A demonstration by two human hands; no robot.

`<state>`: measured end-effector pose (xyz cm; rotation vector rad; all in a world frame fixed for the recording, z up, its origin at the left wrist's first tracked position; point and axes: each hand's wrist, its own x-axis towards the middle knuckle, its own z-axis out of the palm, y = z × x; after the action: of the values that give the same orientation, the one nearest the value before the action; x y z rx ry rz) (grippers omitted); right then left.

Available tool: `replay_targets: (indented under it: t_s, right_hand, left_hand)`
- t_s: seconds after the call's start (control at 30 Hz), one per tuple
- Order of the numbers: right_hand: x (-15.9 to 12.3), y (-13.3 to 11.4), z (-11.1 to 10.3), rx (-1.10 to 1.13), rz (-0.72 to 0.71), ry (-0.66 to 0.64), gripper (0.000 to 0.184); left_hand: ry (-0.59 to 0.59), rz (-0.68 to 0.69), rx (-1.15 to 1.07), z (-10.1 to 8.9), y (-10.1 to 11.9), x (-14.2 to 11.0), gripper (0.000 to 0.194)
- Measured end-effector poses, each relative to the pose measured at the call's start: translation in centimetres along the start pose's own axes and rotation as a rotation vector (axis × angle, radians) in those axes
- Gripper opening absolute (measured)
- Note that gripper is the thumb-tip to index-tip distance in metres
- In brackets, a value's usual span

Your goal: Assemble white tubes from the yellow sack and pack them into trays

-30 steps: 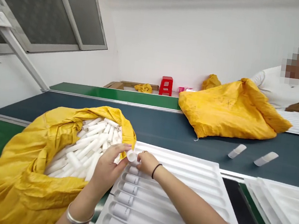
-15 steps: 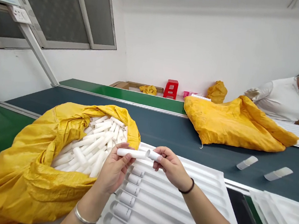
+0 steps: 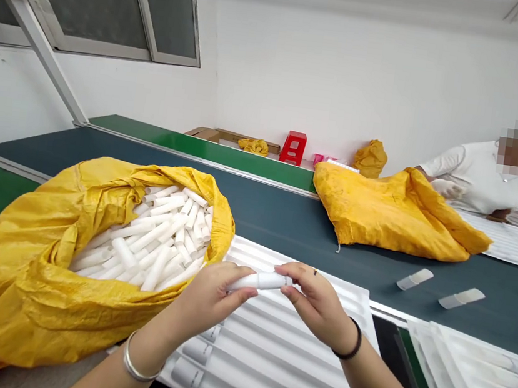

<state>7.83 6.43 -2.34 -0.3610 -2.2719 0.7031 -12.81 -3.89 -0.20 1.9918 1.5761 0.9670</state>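
My left hand (image 3: 217,286) is closed around a white plastic tube (image 3: 246,281), thumb and fingers along its sides. My right hand (image 3: 321,302) pinches a short white cap (image 3: 273,281) with small print at its far end. Cap and tube meet end to end in one line, above a white ridged tray (image 3: 286,355). Printed white caps (image 3: 187,373) lie in the left ends of the tray's grooves, some hidden by my left arm. Left of my hands, a yellow sack (image 3: 28,260) stands open, full of loose white tubes (image 3: 155,231).
Across the dark conveyor belt (image 3: 266,210) lies another yellow sack (image 3: 380,209). Two translucent white pieces (image 3: 415,279) stand on the belt at right. Stacked trays (image 3: 477,372) sit at the near right. A person in a white top (image 3: 470,166) is at the far right. A red stool (image 3: 293,148) stands behind.
The cap and tube, apart at a slight gap or just touching before, are now joined in line. My left hand has turned over the tube. The view has shifted slightly.
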Motion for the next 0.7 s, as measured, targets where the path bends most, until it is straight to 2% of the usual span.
replay_targets:
  t_s: [0.1,0.2,0.3,0.37,0.43,0.47,0.5,0.57,0.63,0.7]
  right_hand:
    - [-0.1,-0.1,-0.1,0.015,0.034,-0.010,0.028]
    - [-0.4,-0.8,-0.1,0.027,0.023,0.007,0.029]
    - [-1.2,-1.3,0.6,0.023,0.016,-0.035,0.029]
    - [-1.7,-0.6,1.4,-0.035,-0.004,-0.160,0.029]
    - [-2.0,1.5,1.5,-0.213,0.029,-0.237,0.025]
    - [-2.1,3.2,1.0,-0.329,0.081,-0.216,0.022]
    - [-2.2,5.1,0.1,-0.458,0.162,-0.148,0.019]
    - [-2.5,9.2,-2.8,-0.601,0.327,0.024,0.018]
    - [-3.1,12.9,-6.4,-0.679,0.459,0.149,0.035]
    - [-4.2,15.5,-9.6,-0.697,0.529,0.185,0.037]
  left_hand:
    - [0.065,0.058,0.101,0.6,-0.3,-0.1,0.032]
    - [0.101,0.070,0.098,1.2,-0.3,-0.4,0.048]
    - [0.035,-0.005,0.051,2.4,0.1,-1.1,0.059]
    - [-0.063,-0.057,0.036,3.3,0.2,-1.6,0.063]
    - [-0.180,-0.067,0.067,3.7,0.1,-1.8,0.074]
    - [-0.214,-0.060,0.116,3.6,-0.2,-1.8,0.077]
    - [-0.212,-0.061,0.191,3.1,-0.7,-1.6,0.075]
    - [-0.092,-0.144,0.414,1.1,-2.1,-1.2,0.054]
    - [0.091,-0.385,0.684,-1.8,-4.1,-1.0,0.040]
    - [0.151,-0.680,0.889,-4.7,-6.2,-1.3,0.039]
